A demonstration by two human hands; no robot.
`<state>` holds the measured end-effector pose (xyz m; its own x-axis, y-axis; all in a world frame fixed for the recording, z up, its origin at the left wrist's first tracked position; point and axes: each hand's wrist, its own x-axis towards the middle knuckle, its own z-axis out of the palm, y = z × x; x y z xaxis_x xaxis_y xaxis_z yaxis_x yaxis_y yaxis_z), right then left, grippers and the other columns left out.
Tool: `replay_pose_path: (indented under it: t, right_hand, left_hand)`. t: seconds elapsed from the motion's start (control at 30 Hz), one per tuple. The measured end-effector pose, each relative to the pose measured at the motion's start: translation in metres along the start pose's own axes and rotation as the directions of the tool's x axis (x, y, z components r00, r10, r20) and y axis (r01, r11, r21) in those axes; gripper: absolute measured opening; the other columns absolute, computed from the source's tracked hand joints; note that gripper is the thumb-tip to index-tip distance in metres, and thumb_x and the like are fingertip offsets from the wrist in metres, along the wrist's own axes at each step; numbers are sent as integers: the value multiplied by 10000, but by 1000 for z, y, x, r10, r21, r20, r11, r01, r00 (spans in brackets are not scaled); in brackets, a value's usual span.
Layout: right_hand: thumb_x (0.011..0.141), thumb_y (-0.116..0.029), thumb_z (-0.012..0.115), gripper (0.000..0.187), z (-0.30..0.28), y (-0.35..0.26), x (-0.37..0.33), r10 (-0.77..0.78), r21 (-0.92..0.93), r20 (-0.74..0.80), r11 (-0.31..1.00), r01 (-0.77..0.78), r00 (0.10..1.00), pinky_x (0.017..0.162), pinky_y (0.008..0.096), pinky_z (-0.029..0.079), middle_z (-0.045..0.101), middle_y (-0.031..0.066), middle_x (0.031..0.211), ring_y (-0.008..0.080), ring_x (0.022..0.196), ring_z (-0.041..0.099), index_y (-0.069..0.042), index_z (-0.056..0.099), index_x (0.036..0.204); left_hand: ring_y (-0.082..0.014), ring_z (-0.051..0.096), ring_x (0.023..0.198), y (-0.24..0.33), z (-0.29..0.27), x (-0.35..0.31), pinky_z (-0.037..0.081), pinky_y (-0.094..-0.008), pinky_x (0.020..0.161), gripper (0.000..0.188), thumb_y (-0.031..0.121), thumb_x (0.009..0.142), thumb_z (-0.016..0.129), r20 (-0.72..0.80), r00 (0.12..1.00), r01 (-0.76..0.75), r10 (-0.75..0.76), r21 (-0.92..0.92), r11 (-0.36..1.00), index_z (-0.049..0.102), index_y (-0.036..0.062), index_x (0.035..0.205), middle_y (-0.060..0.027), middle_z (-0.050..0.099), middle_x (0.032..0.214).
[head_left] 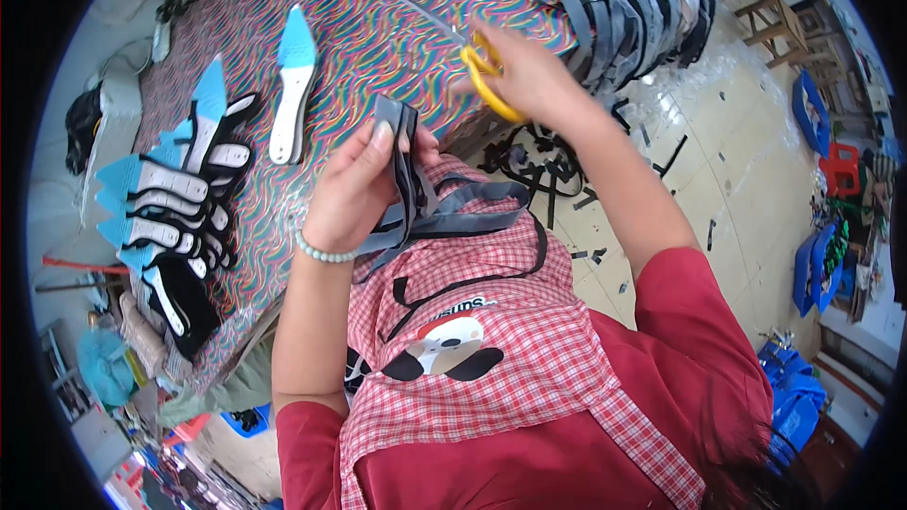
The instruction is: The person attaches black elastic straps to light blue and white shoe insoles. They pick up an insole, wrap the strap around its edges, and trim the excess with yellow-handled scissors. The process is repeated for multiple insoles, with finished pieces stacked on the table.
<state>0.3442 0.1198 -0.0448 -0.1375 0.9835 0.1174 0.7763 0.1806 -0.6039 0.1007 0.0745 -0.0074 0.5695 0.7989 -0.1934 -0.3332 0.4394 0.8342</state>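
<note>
In front of my apron, my left hand [359,175] grips a looped bunch of grey and black fabric straps [408,191], the thumb pressed on their upper ends. Loose lengths of the bunch hang across the apron. Over the table's near right edge, my right hand [529,76] is closed around scissors [493,94] with yellow handles. Their metal blades point up and left above the tabletop, apart from the straps; motion blurs them, so I cannot tell how far they are spread.
A patterned cloth [378,19] covers the table. White strips with blue pointed tips [295,85] lie at its left, several more piled at the edge [170,189]. A heap of grey straps [633,9] sits at far right. Black scraps [548,170] litter the tiled floor.
</note>
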Motion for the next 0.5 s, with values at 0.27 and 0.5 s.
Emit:
replay_pose_path:
  t: [0.27,0.5]
  right_hand:
    - [789,-380,722,643,21,-81,-16,-441,689,404,723,50,801,1012,334,385,556,199,1260,239,1163,535,34,524,1239]
    - [916,-237,524,295,-52,30,-38,260,892,-61,448,-65,964,572,227,467,577,17,738,109,583,565,10,581,1067]
  left_hand:
    - [-267,554,1040,22,-16,-23,398,-436,980,236,267,987,445,-50,950,-311,308,-210,927,497,40,950,-151,555,1142]
    - [-76,372,505,122,-159,-214,390,-207,500,136,64,968,436,-359,734,-679,577,-372,633,439,23,838,-13,376,672]
